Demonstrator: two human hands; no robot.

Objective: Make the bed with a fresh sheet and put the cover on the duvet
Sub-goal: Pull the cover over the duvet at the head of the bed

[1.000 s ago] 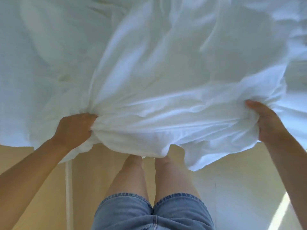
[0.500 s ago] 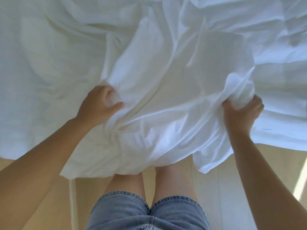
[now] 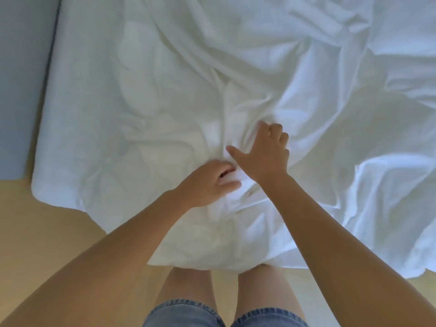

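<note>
A crumpled white cover (image 3: 318, 95) is spread over the bed and hangs over its near edge in front of my legs. My left hand (image 3: 210, 182) pinches a fold of it between thumb and curled fingers near the middle. Just above and to the right, touching the same bunch, my right hand (image 3: 264, 152) has its thumb stretched left and its fingers bent into a raised fold. Under the cover on the left lies a flatter white layer (image 3: 94, 102) with a rounded corner; I cannot tell if it is the duvet or the sheet.
A blue-grey surface (image 3: 21, 86) runs along the left side of the bed. Light wooden floor (image 3: 47, 232) shows at the lower left and beside my bare legs and denim shorts (image 3: 188, 315). The cover's loose edge (image 3: 389, 260) trails down at the lower right.
Both hands have moved from wide apart at the cover's edge to close together in the middle. The lifted cover has dropped onto the bed, and the view has shifted left.
</note>
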